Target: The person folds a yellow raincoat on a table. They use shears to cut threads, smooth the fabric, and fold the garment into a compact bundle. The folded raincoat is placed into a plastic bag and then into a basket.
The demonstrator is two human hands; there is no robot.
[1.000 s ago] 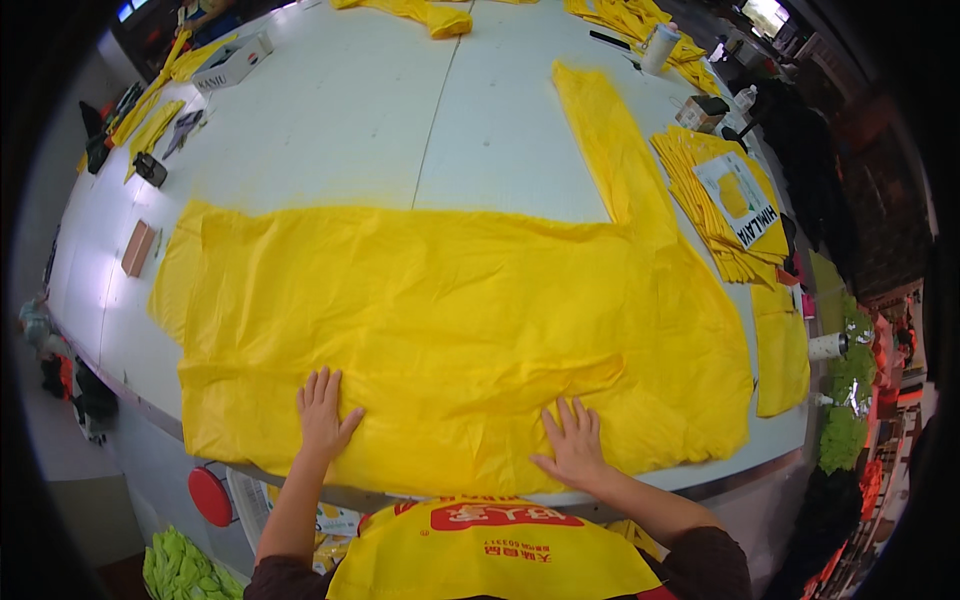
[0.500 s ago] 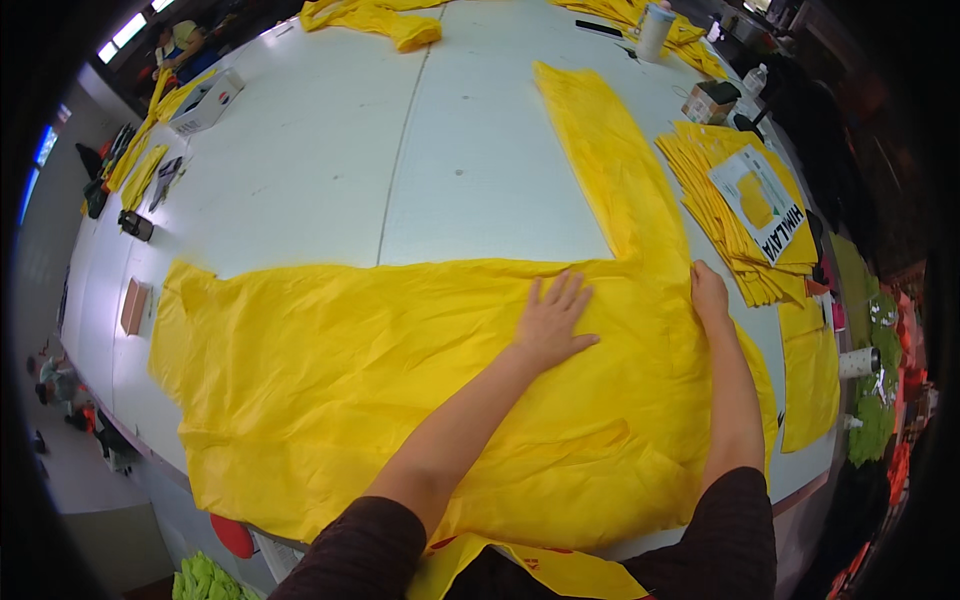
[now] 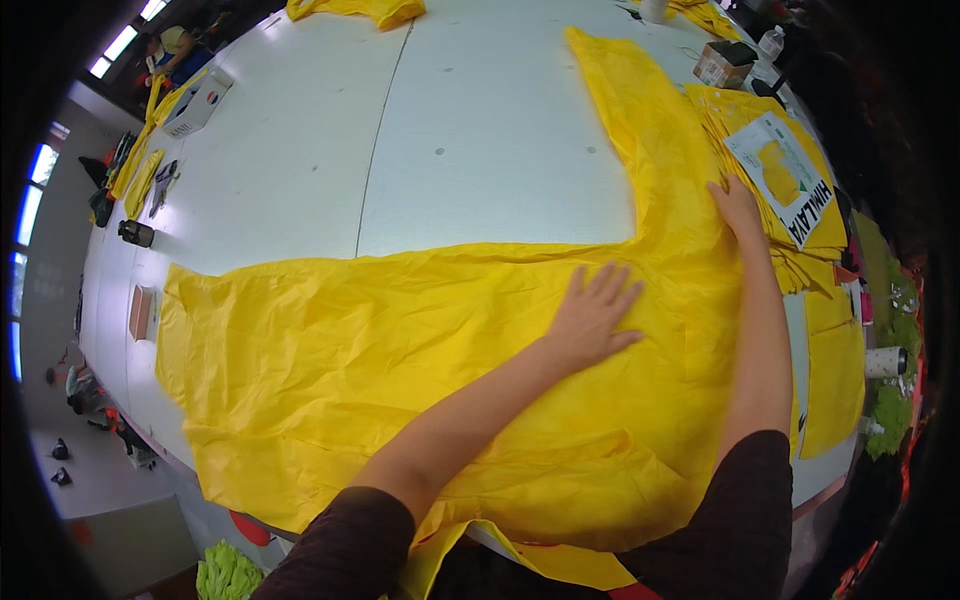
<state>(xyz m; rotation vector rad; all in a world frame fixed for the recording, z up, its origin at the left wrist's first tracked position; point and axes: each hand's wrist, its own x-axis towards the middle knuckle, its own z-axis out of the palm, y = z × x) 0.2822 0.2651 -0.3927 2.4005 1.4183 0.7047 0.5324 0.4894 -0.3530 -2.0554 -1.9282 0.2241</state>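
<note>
A large yellow garment (image 3: pixel 330 370), thin and wrinkled like a raincoat, lies spread over the white table. Its body reaches left, and one sleeve (image 3: pixel 625 100) extends away from me. Flat on the body, just below where the sleeve joins, rests my left hand (image 3: pixel 592 318) with its fingers spread. My right hand (image 3: pixel 740 210) is at the right edge of the sleeve, fingers bent and closed around the material. It is close to a stack of folded yellow pieces (image 3: pixel 720 125). The garment's near edge hangs toward my body.
On the stack lies a printed white sheet (image 3: pixel 775 165). Behind it stand a cardboard box (image 3: pixel 722 65) and a clear bottle (image 3: pixel 771 42). A white carton (image 3: pixel 198 103), a dark cylinder (image 3: pixel 136 233) and a small brown box (image 3: pixel 141 312) sit at left. A person (image 3: pixel 175 50) is at the far left.
My right hand has moved away from me along the sleeve's right edge. My left hand has slid slightly right, still flat. The view has shifted a little.
</note>
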